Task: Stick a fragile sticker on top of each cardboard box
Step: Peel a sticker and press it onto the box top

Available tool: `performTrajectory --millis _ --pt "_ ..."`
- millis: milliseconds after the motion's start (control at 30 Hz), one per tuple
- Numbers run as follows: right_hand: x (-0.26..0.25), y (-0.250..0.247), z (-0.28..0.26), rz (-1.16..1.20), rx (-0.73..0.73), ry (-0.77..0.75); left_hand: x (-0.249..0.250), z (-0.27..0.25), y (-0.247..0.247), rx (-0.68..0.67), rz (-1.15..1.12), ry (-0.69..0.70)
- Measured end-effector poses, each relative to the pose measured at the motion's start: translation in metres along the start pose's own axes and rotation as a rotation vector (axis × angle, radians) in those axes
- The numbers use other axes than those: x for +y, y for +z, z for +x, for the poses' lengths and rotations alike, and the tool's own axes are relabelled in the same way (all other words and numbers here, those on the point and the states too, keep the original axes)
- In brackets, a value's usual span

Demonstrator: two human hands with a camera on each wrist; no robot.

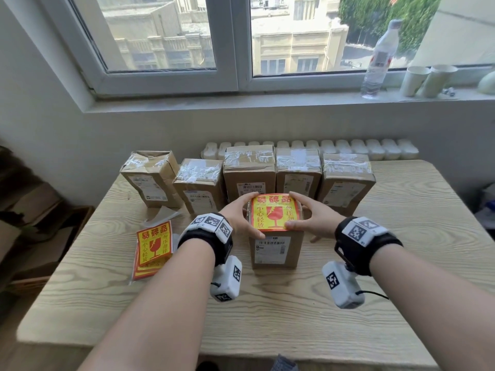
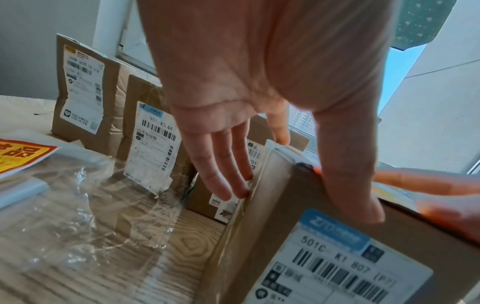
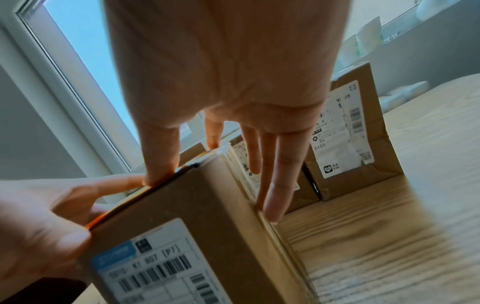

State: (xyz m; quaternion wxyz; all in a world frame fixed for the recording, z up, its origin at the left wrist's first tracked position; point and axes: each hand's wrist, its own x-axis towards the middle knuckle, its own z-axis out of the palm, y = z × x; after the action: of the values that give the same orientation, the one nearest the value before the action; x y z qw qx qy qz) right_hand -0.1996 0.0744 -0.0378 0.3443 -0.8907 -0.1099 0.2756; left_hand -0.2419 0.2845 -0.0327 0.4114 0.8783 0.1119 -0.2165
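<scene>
A cardboard box (image 1: 276, 250) (image 2: 280, 216) (image 3: 207, 205) stands upright at the middle of the wooden table (image 1: 267, 317). A red and yellow fragile sticker (image 1: 274, 212) lies on its top. My left hand (image 1: 247, 212) (image 2: 233, 148) presses the sticker's left edge, thumb and index on top and the other fingers straight down the box's side. On the right edge my right hand (image 1: 308, 214) (image 3: 233, 144) presses in the same way. Several taped boxes (image 1: 249, 170) form a row behind, their tops bare. A stack of spare stickers (image 1: 152, 247) in a clear bag lies to the left.
A peeled backing sheet (image 1: 163, 214) lies behind the sticker stack. A water bottle (image 1: 379, 60) and two paper cups (image 1: 428, 80) stand on the windowsill. A white radiator (image 1: 334, 149) runs behind the table. Dark clutter sits on the floor at left.
</scene>
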Motion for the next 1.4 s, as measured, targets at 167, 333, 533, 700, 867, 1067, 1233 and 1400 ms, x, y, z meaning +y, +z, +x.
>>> performTrajectory --millis 167,333,533,700,867,1067,1233,1400 --pt "0.001 0.002 0.001 0.163 0.043 0.086 -0.006 0.000 0.003 -0.020 -0.174 -0.071" --pt "0.000 0.005 -0.001 0.220 0.150 0.133 -0.001 0.008 0.003 -0.013 -0.481 -0.130" --pt "-0.002 -0.004 -0.014 0.220 0.284 0.186 0.014 0.016 0.001 -0.069 -0.473 -0.108" --pt "0.011 -0.020 -0.034 0.244 0.388 0.250 0.044 0.026 0.013 -0.150 -0.450 -0.046" --pt "0.040 -0.042 -0.054 0.268 0.472 0.297 0.079 0.036 0.041 -0.202 -0.402 -0.017" --pt "0.091 -0.094 -0.070 0.327 0.545 0.348 0.145 0.058 0.084 -0.254 -0.276 0.037" --pt "0.140 -0.160 -0.076 0.310 0.558 0.329 0.208 0.081 0.124 -0.309 -0.220 0.055" --pt "0.174 -0.210 -0.058 0.280 0.576 0.298 0.259 0.109 0.149 -0.240 -0.211 0.064"
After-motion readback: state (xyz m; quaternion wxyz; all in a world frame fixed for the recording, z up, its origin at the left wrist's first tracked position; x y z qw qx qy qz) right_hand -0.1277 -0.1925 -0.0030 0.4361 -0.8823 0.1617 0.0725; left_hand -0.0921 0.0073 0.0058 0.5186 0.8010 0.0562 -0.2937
